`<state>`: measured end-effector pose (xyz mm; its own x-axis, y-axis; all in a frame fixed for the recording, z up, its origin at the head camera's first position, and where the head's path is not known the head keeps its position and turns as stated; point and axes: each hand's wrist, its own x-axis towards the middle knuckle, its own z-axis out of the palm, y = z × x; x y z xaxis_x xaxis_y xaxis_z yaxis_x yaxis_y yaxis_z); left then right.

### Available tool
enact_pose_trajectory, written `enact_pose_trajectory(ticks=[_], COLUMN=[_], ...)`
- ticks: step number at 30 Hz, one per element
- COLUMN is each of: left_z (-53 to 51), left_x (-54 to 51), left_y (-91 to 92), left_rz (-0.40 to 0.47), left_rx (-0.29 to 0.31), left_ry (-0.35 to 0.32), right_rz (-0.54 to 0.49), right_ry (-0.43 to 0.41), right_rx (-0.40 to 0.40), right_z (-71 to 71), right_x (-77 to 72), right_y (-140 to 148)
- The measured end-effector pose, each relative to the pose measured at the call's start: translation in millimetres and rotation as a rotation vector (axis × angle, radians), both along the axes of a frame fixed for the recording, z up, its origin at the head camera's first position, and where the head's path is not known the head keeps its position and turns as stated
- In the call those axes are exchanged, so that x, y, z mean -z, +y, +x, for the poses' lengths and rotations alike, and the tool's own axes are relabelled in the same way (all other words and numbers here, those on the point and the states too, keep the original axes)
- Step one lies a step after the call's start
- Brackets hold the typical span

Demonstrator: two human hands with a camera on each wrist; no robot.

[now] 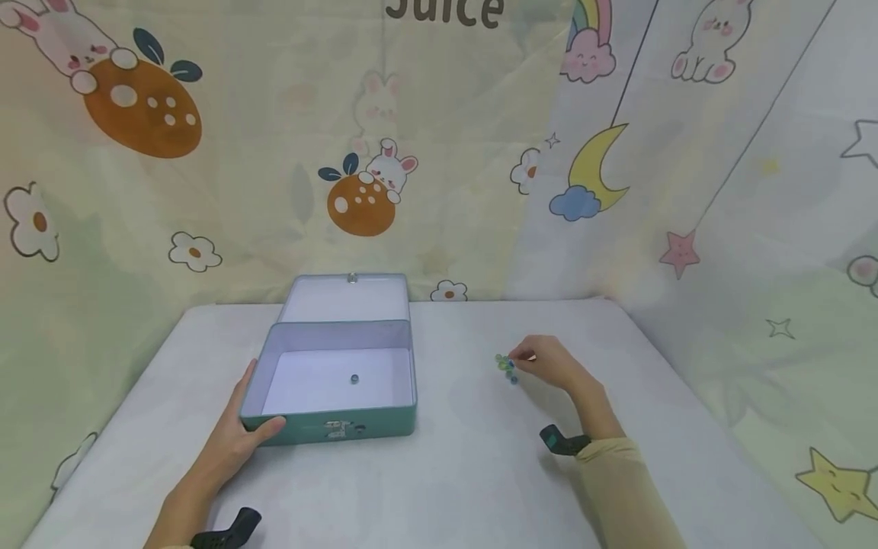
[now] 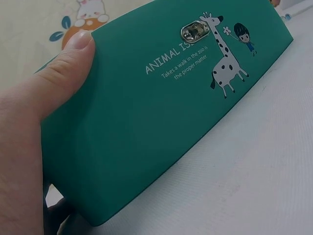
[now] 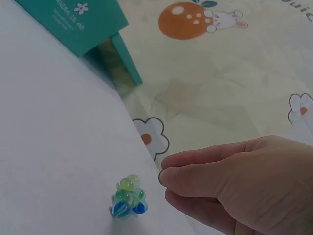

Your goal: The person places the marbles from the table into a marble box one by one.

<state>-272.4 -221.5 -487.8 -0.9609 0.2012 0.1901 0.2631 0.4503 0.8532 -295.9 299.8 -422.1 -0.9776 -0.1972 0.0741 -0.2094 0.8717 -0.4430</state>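
A green tin box stands on the white table with its lid tipped back. One glass marble lies inside. My left hand grips the box's near left corner, thumb on the front face and fingers along the left side. In the left wrist view the box front shows a giraffe print and a metal clasp. My right hand is beside a small cluster of glass marbles, green, yellow and blue. Its fingertips pinch what looks like a marble, showing only a dark curved rim.
The white cloth-covered table reaches back to a printed curtain with rabbits, flowers and stars. Table surface lies between the box and the marbles. Black camera mounts are on both wrists.
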Motion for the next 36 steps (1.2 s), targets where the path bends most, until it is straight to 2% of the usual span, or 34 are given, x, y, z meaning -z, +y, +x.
enact_pose_trajectory(ticks=[7,11,15,18,20,25,31,36], left_z=[-0.8,0.9,1.7,2.0,2.5,3.3,3.5,3.7], left_x=[-4.3,-4.3,-3.8,-4.4,-5.1,-5.0,-3.8,-2.5], left_y=[0.0,-2.6,-5.2,-6.1,-6.2,-4.4,-0.9,2.3], left_rz=[0.018,0.018,0.028,0.039,0.046,0.056,0.060,0.056], left_rx=[0.009,0.003,0.000,0.003,0.005,0.008,0.020,0.030], left_ry=[0.019,0.026,0.036,0.045,0.048,0.043,0.044,0.052], right_rz=[-0.005,0.030,0.089,0.130,0.156,0.228,0.264,0.264], right_ry=[-0.008,-0.023,-0.006,0.012,0.016,0.004,-0.041,-0.092], right_rx=[-0.029,-0.044,-0.133,-0.239,-0.306,-0.403,-0.460,-0.518], right_z=[-4.5,-9.7,-18.0,-24.7,-29.5,-40.6,-49.3,-55.3], right_x=[-16.0,-32.3,-54.2,-70.1,-78.2,-92.9,-101.7,-94.2], right_y=[-20,-39,-64,-83,-96,-124,-152,-173])
